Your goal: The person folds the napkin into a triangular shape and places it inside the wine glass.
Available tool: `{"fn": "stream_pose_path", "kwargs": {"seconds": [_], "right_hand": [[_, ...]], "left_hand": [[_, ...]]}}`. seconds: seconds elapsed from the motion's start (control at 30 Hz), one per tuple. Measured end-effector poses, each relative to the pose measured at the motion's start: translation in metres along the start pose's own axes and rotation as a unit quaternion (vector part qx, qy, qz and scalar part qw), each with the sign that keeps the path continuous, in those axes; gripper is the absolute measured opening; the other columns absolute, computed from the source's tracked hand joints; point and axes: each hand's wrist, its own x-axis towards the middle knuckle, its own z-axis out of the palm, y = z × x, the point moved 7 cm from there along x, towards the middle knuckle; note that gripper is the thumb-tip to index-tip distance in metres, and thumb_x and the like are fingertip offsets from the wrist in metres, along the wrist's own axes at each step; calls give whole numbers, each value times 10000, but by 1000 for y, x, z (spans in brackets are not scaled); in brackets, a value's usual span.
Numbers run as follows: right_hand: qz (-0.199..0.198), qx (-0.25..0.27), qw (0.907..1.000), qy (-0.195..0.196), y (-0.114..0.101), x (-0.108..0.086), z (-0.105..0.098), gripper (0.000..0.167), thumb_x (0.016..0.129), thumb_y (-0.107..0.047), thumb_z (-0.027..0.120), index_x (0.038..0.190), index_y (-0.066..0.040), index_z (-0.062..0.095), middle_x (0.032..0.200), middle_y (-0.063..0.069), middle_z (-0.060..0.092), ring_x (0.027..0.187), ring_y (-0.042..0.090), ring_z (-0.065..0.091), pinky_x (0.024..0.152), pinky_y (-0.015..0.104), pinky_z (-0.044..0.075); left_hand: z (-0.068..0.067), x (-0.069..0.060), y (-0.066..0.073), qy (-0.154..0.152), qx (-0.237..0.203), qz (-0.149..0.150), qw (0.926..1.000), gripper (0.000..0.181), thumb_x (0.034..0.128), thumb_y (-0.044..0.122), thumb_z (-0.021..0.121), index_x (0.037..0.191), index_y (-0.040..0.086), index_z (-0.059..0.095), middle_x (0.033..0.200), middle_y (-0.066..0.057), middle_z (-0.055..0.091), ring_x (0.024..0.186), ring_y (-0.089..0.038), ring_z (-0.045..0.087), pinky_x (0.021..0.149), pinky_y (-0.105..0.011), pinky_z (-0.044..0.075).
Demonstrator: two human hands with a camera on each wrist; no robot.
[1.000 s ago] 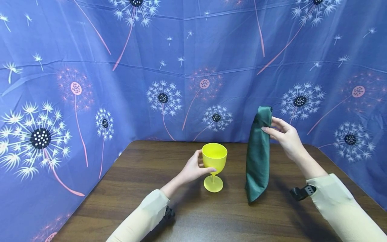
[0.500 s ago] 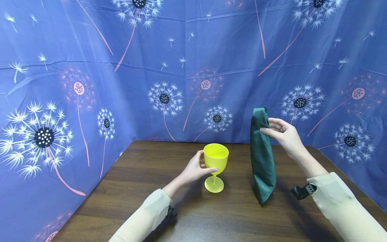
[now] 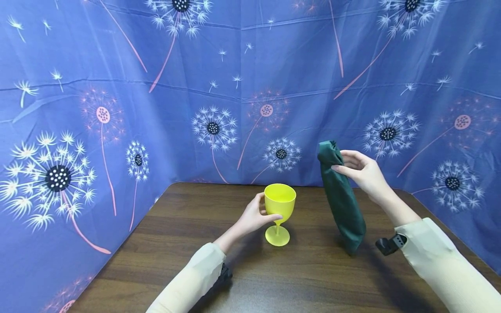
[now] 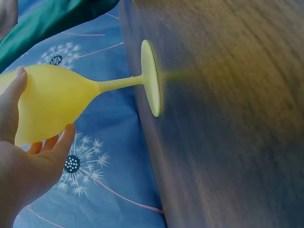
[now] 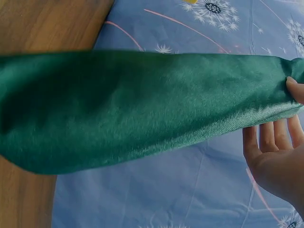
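Observation:
A bright yellow plastic goblet (image 3: 280,202) is upright in my left hand (image 3: 252,217), whose thumb and fingers curl round its bowl. In the left wrist view the foot of the goblet (image 4: 151,78) looks slightly off the wooden surface. To the right, my right hand (image 3: 365,173) pinches a long dark green satin cloth (image 3: 342,202) near its gathered top, thumb in front and fingers behind. The cloth hangs at a slant, lower end toward the right. Across the right wrist view the green cloth (image 5: 142,104) stretches wide and smooth. Whether anything is inside it, I cannot tell.
Both hands are over a dark brown wooden table (image 3: 188,269). Behind and to the left hangs a blue dandelion-patterned curtain (image 3: 164,130), close to the table's back edge. A black wrist camera (image 3: 391,244) sits under the right cuff.
The lower end of the cloth has swung to the right while its top and my right hand shifted slightly left. In the last half second the goblet rose a little.

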Motion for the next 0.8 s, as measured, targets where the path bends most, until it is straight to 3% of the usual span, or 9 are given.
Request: {"fn": "stream_pose_path", "kwargs": {"seconds": [0.33,0.6,0.67,0.8], "right_hand": [[-69,-906,9958,-87,-11,6,7,439,847,-279,698,1249,-168,562,995,-265,616,940,-71,570,751,148,454],[-169,-1150,9930,-211,-22,9,14,428,844,-257,703,1243,-166,577,993,-208,636,872,-38,605,733,179,463],[-259,-1181,9922,-291,-23,10,17,413,846,-246,702,1233,-158,585,1001,-158,652,856,-21,613,736,172,468],[-494,-1354,9887,-407,-26,13,24,374,849,-218,699,1206,-155,607,1026,-30,676,842,1,608,750,182,469]], "left_hand": [[1,3,0,34,117,-47,9999,791,730,211,812,1356,40,360,1328,-143,474,1139,-299,584,892,-328,516],[4,5,1,49,155,-82,9998,785,744,198,800,1369,39,353,1335,-142,469,1135,-297,585,910,-336,507],[4,4,4,45,136,-120,9998,780,752,180,793,1374,33,347,1338,-152,465,1141,-309,580,918,-353,502],[1,-4,23,6,129,-87,9999,764,755,131,785,1362,-16,346,1327,-201,459,1135,-355,574,915,-383,503]]}}
